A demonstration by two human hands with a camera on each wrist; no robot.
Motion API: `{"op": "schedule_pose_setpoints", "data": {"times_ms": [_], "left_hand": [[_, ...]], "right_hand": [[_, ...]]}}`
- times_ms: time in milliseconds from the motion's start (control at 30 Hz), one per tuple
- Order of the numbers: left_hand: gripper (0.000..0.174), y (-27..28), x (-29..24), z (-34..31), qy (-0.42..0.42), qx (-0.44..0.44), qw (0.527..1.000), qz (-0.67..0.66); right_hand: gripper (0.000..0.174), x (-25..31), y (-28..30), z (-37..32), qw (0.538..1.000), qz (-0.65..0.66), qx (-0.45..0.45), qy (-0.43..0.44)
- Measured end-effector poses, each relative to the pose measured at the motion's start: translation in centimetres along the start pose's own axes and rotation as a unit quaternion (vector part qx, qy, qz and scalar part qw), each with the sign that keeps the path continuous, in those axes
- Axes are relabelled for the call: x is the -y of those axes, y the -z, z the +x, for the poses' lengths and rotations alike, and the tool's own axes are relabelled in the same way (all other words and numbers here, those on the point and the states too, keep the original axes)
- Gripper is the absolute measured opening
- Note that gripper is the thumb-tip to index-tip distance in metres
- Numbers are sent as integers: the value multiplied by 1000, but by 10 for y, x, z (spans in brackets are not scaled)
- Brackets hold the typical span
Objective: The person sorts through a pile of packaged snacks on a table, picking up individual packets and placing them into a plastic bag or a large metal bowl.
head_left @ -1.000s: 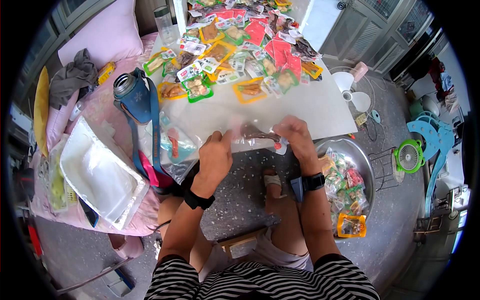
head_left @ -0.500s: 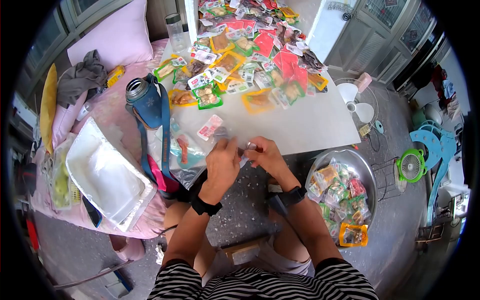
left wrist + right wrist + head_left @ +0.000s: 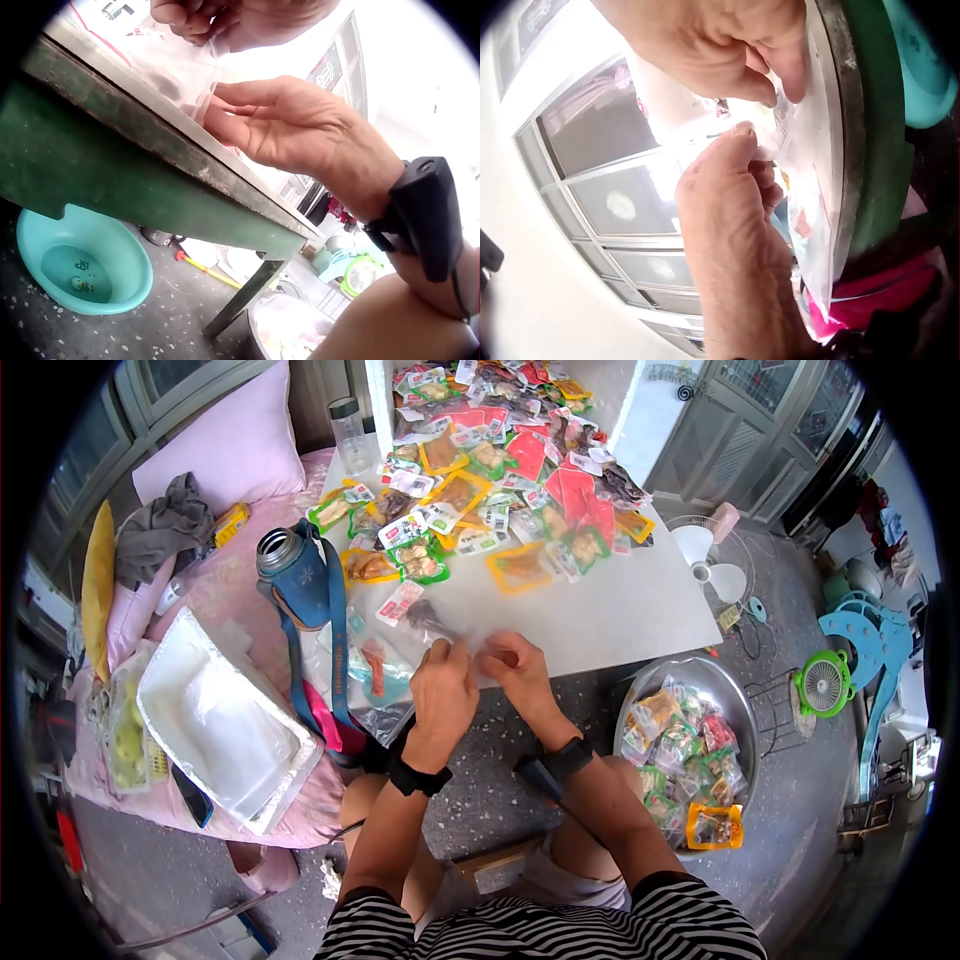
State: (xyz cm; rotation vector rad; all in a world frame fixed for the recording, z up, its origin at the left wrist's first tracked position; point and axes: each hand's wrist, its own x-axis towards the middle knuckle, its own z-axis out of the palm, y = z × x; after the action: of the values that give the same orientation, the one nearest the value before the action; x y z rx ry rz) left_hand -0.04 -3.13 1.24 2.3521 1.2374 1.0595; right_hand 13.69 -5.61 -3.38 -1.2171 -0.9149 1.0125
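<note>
In the head view, a clear plastic packet with a dark piece inside lies over the table's near edge, a red-and-white label at its far end. My left hand pinches its near end, and my right hand pinches plastic close beside. The left wrist view has the clear film between my left hand above and my right hand below. From the right wrist, fingertips of both hands meet at the crinkled plastic. What lies under the fingers is hidden.
Colourful food packets cover the table's far part. Left of the hands are a clear bag with a reddish piece, a blue bottle and a white foam box. A metal basin of packets stands right.
The hands came together from holding the packet stretched between them, its dark piece now beyond the left hand. Since half a second ago, the label and dark piece have shifted slightly left.
</note>
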Motion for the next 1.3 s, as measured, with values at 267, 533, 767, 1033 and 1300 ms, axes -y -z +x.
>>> {"op": "schedule_pose_setpoints", "data": {"times_ms": [267,533,767,1033,1300], "left_hand": [[22,-1,-1,-1,-42,-1,999,10],[19,7,7,5,-25,-15,999,25],[18,3,-2,4,-31,1,999,24],[19,2,1,5,-22,14,999,27],[19,-4,5,5,19,54,998,26]], "right_hand": [[19,12,-14,-10,859,-404,40,312],[13,32,29,9,938,-287,-54,188],[18,48,179,101,969,-149,-195,-31],[53,-3,359,279,904,-398,-152,30],[91,70,299,289,954,-125,-273,30]]}}
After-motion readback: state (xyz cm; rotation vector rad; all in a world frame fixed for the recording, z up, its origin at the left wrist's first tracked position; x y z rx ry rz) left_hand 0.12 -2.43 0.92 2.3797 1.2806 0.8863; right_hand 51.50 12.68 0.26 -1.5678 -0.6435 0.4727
